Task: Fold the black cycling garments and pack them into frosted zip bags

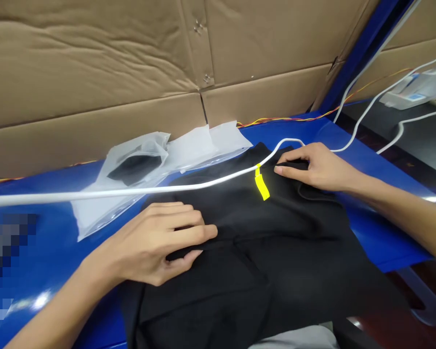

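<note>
Your left hand [163, 237] rests on the black garment [298, 271], thumb and fingers apart, while your right hand [318, 167] pinches its far edge. The cloth lies under and between both, apparently mostly laid out, though creases remain. The yellow tag [262, 187] hangs loose nearer your right; a translucent plastic bag [90, 215] lies beyond your left.

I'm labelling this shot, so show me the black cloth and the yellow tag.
Black cloth [276, 257]: head view, on its broad middle.
Yellow tag [262, 187]: head view, on its wide lower strip.
</note>
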`<state>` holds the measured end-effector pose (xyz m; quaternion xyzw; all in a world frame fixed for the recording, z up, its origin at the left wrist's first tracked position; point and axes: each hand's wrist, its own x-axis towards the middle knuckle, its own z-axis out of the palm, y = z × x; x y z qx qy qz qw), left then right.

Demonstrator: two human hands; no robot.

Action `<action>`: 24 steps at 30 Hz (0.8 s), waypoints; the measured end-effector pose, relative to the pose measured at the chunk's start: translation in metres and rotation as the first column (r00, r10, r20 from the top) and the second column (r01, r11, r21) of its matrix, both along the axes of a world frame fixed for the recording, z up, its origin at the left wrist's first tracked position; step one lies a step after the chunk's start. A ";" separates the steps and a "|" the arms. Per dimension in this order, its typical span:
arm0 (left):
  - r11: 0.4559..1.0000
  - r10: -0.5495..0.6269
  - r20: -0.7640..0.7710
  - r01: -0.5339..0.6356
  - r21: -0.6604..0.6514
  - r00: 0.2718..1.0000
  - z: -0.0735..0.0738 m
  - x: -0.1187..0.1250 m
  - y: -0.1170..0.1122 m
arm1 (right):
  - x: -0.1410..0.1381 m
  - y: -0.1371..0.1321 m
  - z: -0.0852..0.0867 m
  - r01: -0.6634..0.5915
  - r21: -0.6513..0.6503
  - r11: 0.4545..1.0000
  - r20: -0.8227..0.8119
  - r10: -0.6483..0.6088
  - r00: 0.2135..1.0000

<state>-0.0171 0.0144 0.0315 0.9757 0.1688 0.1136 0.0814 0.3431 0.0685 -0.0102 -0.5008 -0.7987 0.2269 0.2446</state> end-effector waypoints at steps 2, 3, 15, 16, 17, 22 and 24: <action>1.000 -0.018 0.030 0.018 0.008 0.999 0.002 0.001 -0.001 | 0.000 -0.001 0.003 0.002 -0.075 0.997 -0.060 -0.007 0.998; 1.000 -0.022 0.054 0.022 0.001 0.998 0.003 0.001 -0.002 | 0.000 -0.001 0.004 -0.009 -0.111 0.994 -0.097 -0.002 0.995; 0.923 -0.007 0.071 0.034 -0.384 0.997 0.008 0.011 -0.018 | 0.016 0.001 0.018 -0.452 -0.579 0.679 -0.453 0.193 0.870; 0.915 -0.008 0.058 0.030 -0.403 0.998 0.007 0.011 -0.016 | 0.016 -0.001 0.018 -0.479 -0.622 0.619 -0.491 0.168 0.855; 0.905 -0.004 0.047 0.023 -0.425 0.999 0.005 0.012 -0.014 | 0.016 -0.003 0.019 -0.502 -0.651 0.569 -0.525 0.140 0.840; 0.855 0.041 0.042 -0.013 -0.518 0.998 0.003 0.014 -0.012 | 0.008 -0.014 0.026 -0.545 -0.587 0.599 -0.599 0.132 0.790; 0.839 0.054 0.039 -0.024 -0.544 0.998 0.004 0.015 -0.012 | 0.004 -0.017 0.025 -0.563 -0.550 0.616 -0.611 0.163 0.775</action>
